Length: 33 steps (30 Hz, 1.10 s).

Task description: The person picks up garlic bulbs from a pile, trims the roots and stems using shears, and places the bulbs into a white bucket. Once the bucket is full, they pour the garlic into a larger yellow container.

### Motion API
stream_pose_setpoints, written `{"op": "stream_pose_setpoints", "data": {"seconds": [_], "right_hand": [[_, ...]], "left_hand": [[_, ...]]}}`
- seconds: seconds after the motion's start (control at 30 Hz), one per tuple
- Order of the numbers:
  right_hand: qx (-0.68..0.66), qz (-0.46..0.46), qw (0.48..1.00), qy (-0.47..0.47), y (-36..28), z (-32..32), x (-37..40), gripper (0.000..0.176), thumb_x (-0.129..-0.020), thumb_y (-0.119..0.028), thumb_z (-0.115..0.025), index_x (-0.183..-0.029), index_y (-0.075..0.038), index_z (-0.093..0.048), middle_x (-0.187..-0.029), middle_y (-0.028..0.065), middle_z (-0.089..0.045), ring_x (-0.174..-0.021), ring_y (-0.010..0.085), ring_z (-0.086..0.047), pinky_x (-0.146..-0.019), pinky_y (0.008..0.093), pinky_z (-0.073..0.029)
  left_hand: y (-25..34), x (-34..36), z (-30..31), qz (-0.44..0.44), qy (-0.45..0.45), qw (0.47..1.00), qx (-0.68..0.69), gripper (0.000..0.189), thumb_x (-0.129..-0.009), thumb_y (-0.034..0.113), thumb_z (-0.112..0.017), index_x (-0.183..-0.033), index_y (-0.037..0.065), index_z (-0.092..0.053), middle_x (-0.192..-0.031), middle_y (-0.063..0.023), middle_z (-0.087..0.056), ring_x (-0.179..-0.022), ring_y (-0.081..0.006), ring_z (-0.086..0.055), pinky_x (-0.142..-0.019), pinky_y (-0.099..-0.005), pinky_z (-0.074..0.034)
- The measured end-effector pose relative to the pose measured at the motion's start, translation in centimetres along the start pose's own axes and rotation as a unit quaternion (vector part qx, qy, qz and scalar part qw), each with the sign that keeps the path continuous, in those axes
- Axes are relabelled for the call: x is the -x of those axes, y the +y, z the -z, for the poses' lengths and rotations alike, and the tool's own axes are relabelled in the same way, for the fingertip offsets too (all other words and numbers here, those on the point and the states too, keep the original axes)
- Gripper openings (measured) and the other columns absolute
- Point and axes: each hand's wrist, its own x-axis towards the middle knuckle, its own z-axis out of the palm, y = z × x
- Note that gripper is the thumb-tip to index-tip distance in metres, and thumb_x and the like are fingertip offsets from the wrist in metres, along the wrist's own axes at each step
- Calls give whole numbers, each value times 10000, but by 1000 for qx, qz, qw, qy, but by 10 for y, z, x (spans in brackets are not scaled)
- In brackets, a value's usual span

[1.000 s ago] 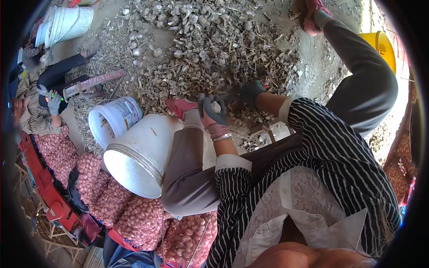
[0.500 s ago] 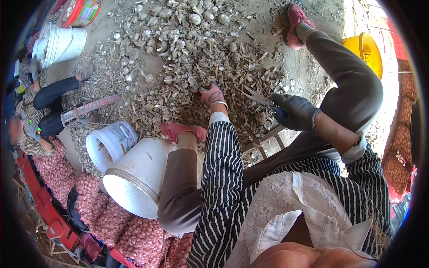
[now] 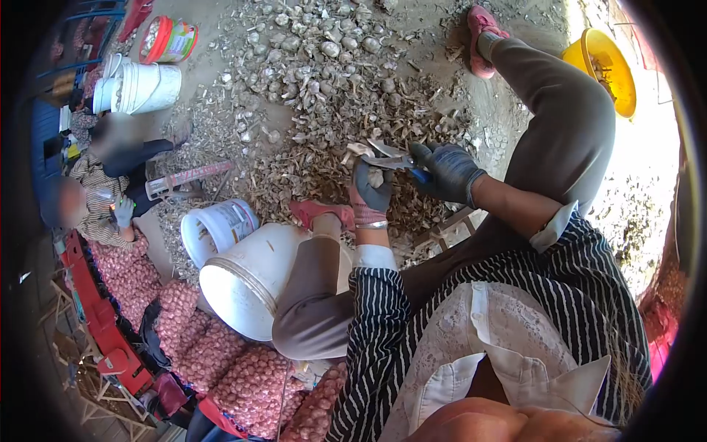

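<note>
My left hand [image 3: 372,190], in a pink and grey glove, is closed around a garlic bulb [image 3: 375,177] whose pale stem sticks up past the fingers. In my right hand [image 3: 451,174], gloved in dark grey, are shears [image 3: 392,161] with blue on the handle. Their blades are spread at the stem, just above my left hand. Beneath both hands lies a heap of garlic bulbs and dry husks [image 3: 324,125].
White buckets [image 3: 247,265] stand left of my leg, beside net sacks of garlic [image 3: 254,387]. A yellow bucket [image 3: 624,81] is at the upper right. At the left sits another person [image 3: 99,199], near more buckets [image 3: 151,87] and a metal-framed stool [image 3: 188,179].
My left hand has come up from the heap with a bulb and turned. The shears in my right hand have moved left to its stem. The whole view has shifted slightly.
</note>
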Motion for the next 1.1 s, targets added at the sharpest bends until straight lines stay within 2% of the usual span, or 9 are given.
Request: {"op": "stream_pose_setpoints", "data": {"seconds": [0.03, 0.13, 0.27, 0.3, 0.37, 0.63, 0.87, 0.93, 1.1], "right_hand": [[1, 12, 999, 42, -3, -1, 5, 436, -801, -283, -630, -1134, -26, -514, -845, 204, -616, -755, 390, -616, -674, 475, -482], [21, 32, 996, 85, -10, 7, 18, 383, -818, -296, -606, -1064, -12, -532, -841, 205, -616, -732, 396, -610, -657, 481, -480], [51, 23, 996, 62, -17, 13, 27, 394, -813, -299, -611, -1065, -7, -530, -850, 203, -617, -751, 398, -617, -670, 479, -488], [52, 27, 996, 67, -16, 10, 26, 394, -813, -299, -611, -1065, -7, -530, -850, 203, -617, -751, 398, -617, -670, 479, -488], [-28, 56, 998, 1, -8, 5, 29, 415, -806, -316, -620, -1064, -2, -530, -836, 208, -615, -770, 397, -626, -676, 477, -492], [24, 73, 995, 59, -33, 0, 41, 506, -805, -359, -642, -1142, -4, -512, -937, 223, -602, -822, 410, -610, -721, 478, -482], [28, 65, 997, 13, -38, -12, 25, 445, -810, -355, -622, -1098, -27, -534, -869, 196, -618, -798, 368, -625, -711, 466, -488], [-22, 29, 998, -45, -27, -20, 18, 480, -813, -372, -631, -1137, -33, -526, -877, 201, -619, -792, 374, -623, -707, 464, -491], [-146, -64, 985, -64, -19, -35, 18, 485, -794, -407, -637, -1068, -20, -533, -804, 210, -638, -788, 372, -632, -724, 468, -486]], "left_hand": [[-6, 14, 3, -134, -25, 970, -202, 208, -947, 140, -518, -1108, 53, -617, -962, -69, -664, -824, -141, -637, -642, -271, -555], [-6, 41, -12, -121, 68, 947, -290, 263, -881, 127, -633, -1135, 64, -607, -949, -46, -670, -742, -133, -640, -649, -265, -546], [-10, 33, 31, -266, 79, 854, -440, 291, -844, 85, -678, -1124, 57, -605, -976, -64, -670, -630, -162, -649, -488, -244, -494], [-5, 49, 15, -272, 78, 852, -440, 291, -844, 85, -678, -1124, 57, -605, -976, -64, -670, -630, -162, -649, -488, -244, -494], [-2, 84, -8, -167, 50, 941, -289, 261, -849, 124, -680, -1093, 67, -607, -985, -51, -662, -715, -161, -656, -501, -248, -491], [4, 89, 7, -160, 160, 964, -139, 231, -855, 173, -671, -1064, 88, -622, -912, -39, -656, -768, -149, -649, -550, -242, -514], [-9, 76, 38, -281, 140, 869, -381, 304, -811, 67, -710, -1084, -6, -599, -1031, -80, -663, -836, -152, -644, -678, -296, -552], [-9, 72, 44, -362, 170, 761, -511, 357, -789, 64, -731, -1105, -23, -589, -1040, -85, -653, -874, -145, -628, -775, -268, -514], [5, 58, 56, -259, 182, 910, -268, 315, -805, 52, -705, -1094, -18, -600, -1049, -79, -660, -796, -181, -658, -664, -282, -541]]}}
